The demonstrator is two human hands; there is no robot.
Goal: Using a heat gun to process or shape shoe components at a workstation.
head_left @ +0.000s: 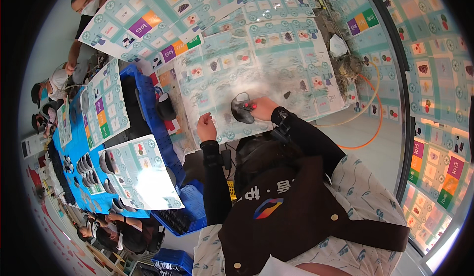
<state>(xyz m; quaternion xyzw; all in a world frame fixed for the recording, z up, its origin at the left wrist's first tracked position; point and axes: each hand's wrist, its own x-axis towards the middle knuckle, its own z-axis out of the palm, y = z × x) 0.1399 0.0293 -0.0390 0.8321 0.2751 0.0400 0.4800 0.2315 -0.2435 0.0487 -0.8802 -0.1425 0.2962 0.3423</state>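
My right hand is closed around a small red-and-black tool, its kind unclear, over the middle of the bench's near part. The tool is against or just above a rounded, dark grey, shoe-like piece with a pale patch on top. I cannot tell whether they touch. To the left, my left hand hovers near the bench's front edge, fingers loosely curled and apart, with nothing visible in it. Printed sheets smudged with dark stains cover the bench. A small dark chip lies right of the piece.
Orange and yellow hoses curve down at the right. A black rounded object stands by a blue crate at left. Dark curved pieces lie on a blue-covered table. Other people are at far left.
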